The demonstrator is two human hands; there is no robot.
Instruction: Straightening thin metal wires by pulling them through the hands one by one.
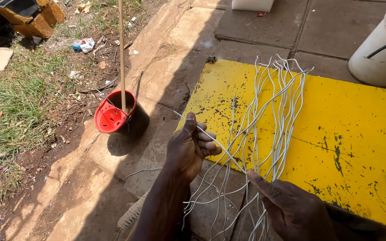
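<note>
A red plastic pot [111, 117] with an upright wooden stick [122, 53] stands on the stone paving left of the chipped yellow metal sheet [354, 134]; a white plastic bucket [380, 49] sits at its far corner. Thin pale grey wires [273, 111] fan across the sheet. The left hand [188, 147] pinches one strand; the right hand [291, 207] clasps the bundle

White wires [264, 120], yellow board [349, 134] (black-chipped)

Thin grey wires [277, 111] fan out across the yellow board beyond the grip, one strand stretched taut between both hands.
</note>
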